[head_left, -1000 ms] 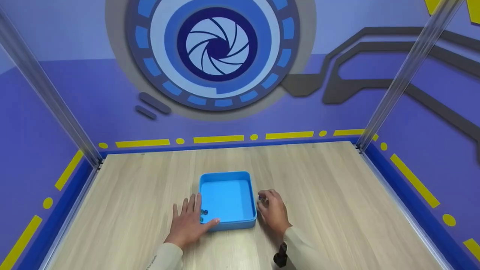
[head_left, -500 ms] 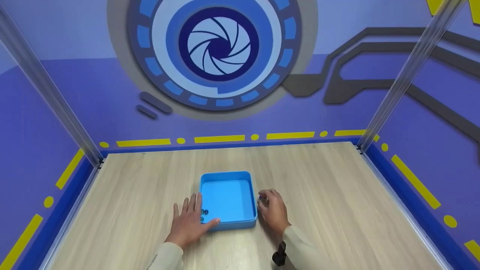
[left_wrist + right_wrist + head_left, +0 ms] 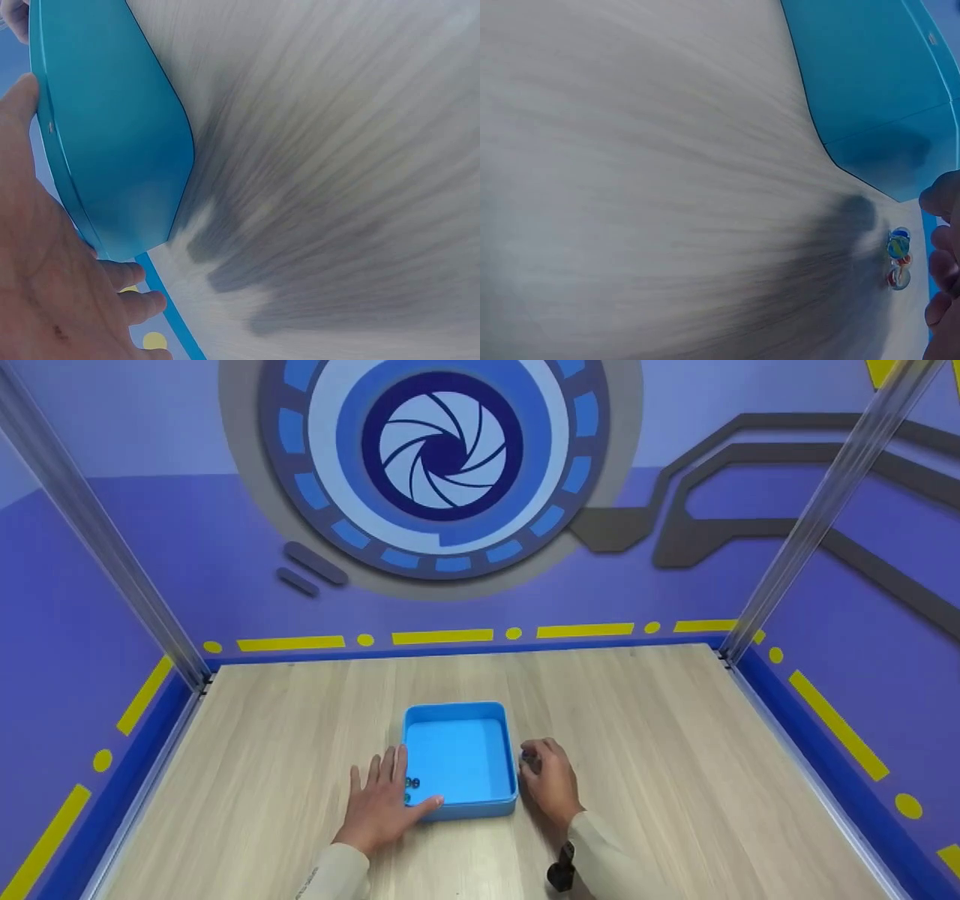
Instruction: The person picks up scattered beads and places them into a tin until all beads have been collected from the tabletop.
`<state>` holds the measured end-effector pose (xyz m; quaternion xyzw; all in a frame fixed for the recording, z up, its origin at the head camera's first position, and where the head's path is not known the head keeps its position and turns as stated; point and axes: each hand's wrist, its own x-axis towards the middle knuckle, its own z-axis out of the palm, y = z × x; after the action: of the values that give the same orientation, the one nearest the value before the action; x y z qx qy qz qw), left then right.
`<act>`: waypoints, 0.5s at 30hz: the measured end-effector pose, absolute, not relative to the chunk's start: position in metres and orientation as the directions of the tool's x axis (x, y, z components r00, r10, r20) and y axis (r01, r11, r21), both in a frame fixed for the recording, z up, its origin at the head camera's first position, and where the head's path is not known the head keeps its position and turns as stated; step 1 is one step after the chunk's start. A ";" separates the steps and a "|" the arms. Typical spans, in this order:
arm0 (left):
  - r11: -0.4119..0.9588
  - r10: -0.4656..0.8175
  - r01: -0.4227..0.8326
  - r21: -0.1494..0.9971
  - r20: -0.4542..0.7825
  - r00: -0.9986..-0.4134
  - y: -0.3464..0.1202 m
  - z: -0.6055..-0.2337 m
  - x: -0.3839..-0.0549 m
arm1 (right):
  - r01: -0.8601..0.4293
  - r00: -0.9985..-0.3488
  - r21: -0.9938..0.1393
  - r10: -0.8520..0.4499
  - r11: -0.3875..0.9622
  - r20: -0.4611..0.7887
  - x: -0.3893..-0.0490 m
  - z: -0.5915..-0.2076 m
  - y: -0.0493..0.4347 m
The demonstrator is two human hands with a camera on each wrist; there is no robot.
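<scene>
Little shifted: loose marbles (image 3: 898, 249) stayed outside the box (image 3: 461, 761), at three o'clock. The left hand (image 3: 379, 806) lay spread, the right hand (image 3: 553, 787) unclear in grip.

The left hand (image 3: 379, 806) blots out a near corner of the blue box (image 3: 459, 757), small balls (image 3: 415, 783) inside too tiny to read; the right wrist view's edge slices the right hand (image 3: 946, 289); whether its fingers (image 3: 940, 266) touch the marbles (image 3: 898, 247), unclear!

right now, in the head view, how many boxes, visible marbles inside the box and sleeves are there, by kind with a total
Box: 1
Marbles visible inside it: 3
Sleeves: 2
Total: 6
</scene>
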<state>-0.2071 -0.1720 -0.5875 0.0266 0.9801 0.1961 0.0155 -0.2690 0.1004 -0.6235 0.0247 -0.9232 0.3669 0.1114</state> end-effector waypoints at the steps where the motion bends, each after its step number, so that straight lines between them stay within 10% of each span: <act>1: 0.922 0.059 0.046 0.386 -0.020 -0.998 -0.172 -0.588 -0.207 | -0.121 -0.975 -0.679 0.041 0.724 0.218 -0.269 -0.624 0.101; 15: 0.926 0.055 0.037 0.375 -0.037 -0.998 -0.171 -0.589 -0.207 | -0.091 -0.981 -0.691 0.056 0.717 0.186 -0.266 -0.630 0.117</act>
<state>-0.2073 -0.1711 -0.5887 0.0234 0.9811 0.1906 0.0232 -0.2664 0.1165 -0.6299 0.0095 -0.9214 0.3761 0.0972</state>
